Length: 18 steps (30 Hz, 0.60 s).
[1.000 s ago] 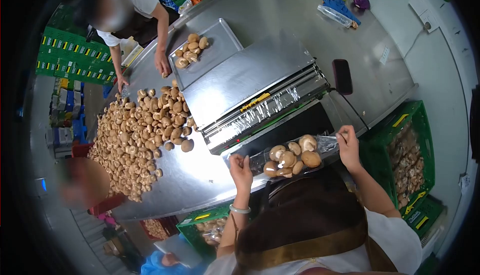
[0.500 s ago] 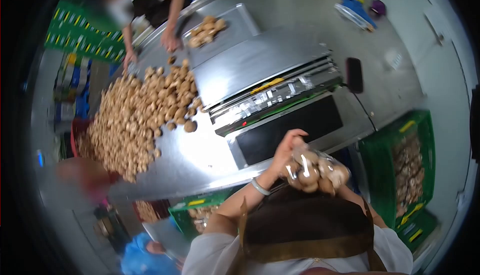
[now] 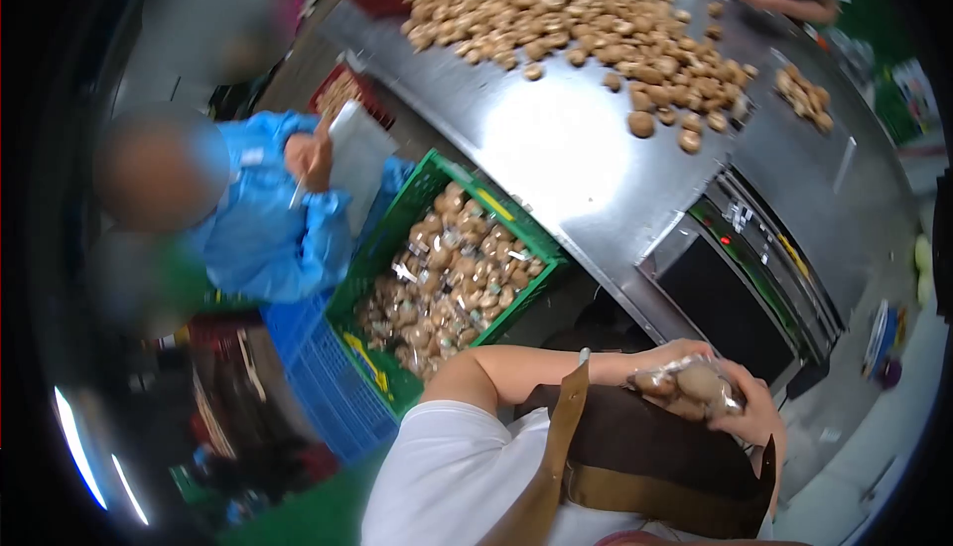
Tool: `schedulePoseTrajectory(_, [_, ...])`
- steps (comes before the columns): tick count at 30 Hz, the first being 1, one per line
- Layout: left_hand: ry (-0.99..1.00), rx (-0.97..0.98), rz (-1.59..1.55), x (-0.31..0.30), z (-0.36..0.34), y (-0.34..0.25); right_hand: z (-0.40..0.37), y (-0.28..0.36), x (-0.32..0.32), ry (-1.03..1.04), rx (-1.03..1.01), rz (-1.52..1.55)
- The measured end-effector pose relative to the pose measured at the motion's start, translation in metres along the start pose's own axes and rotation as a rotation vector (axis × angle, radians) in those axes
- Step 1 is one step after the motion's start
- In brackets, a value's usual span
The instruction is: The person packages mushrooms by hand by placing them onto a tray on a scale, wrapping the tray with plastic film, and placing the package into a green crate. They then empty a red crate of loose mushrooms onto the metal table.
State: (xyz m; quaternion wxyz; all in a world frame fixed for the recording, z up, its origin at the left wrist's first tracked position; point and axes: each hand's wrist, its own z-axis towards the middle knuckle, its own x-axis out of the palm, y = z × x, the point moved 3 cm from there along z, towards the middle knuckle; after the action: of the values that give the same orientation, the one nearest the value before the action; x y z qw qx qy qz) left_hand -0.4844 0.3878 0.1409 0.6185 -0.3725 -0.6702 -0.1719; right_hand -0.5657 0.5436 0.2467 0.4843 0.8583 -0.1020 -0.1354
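A clear plastic bag of brown mushrooms (image 3: 685,387) is held between both hands in front of the dark apron. My left hand (image 3: 671,355) grips its upper left side, the fingers partly hidden behind the wrap. Around the right end of the same bag curl the fingers of my right hand (image 3: 756,409). Just beyond the hands lies the black plate (image 3: 727,308) of the wrapping machine (image 3: 764,258). To the left, a green crate (image 3: 342,293) holds many bagged mushrooms.
A large pile of loose mushrooms (image 3: 556,0) covers the far part of the metal table (image 3: 467,114). A person in blue (image 3: 268,208) stands at the left, writing on paper. Another person's arm (image 3: 784,2) is at the top right. A blue crate (image 3: 328,377) adjoins the green one.
The view has swung left, bringing the green crate and the person in blue into fuller sight. My right hand now shows on the bag, which has turned in the hands.
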Motion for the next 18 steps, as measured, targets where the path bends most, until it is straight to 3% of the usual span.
schedulePoseTrajectory(2, [-0.181,0.345,0.256,-0.025,-0.027,-0.002,0.036,-0.029,-0.005,-0.007,0.012,0.208])
schedulePoseTrajectory(3, [-0.291,0.510,-0.115,-0.036,-0.038,-0.002,0.055,-0.028,-0.007,-0.012,0.039,0.380])
schedulePoseTrajectory(4, [-0.440,0.619,-0.116,-0.047,-0.053,-0.006,0.075,-0.033,-0.009,-0.090,-0.018,0.418])
schedulePoseTrajectory(6, [-0.414,0.806,-0.355,-0.074,-0.092,-0.012,0.120,-0.009,0.004,-0.192,-0.077,0.461])
schedulePoseTrajectory(8, [-0.443,1.089,-0.191,-0.070,-0.135,-0.019,0.163,0.009,0.042,-0.193,-0.135,0.353])
schedulePoseTrajectory(10, [-0.798,1.193,0.084,-0.065,-0.185,-0.017,0.197,0.032,0.109,0.017,-0.189,0.167])
schedulePoseTrajectory(12, [-0.997,1.408,0.100,-0.074,-0.242,-0.013,0.210,0.068,0.174,0.199,-0.502,-0.211])
schedulePoseTrajectory(14, [-1.116,1.373,-0.064,-0.099,-0.320,0.023,0.221,0.090,0.216,0.562,-0.484,-0.189])
schedulePoseTrajectory(16, [-1.405,1.522,-0.169,-0.094,-0.405,0.054,0.224,0.111,0.232,0.641,-0.597,-0.306])
schedulePoseTrajectory(17, [-1.568,1.505,-0.131,-0.093,-0.444,0.070,0.227,0.112,0.234,0.594,-0.674,-0.344])
schedulePoseTrajectory(18, [-1.783,1.454,-0.124,-0.113,-0.485,0.107,0.231,0.104,0.232,0.608,-0.590,-0.334])
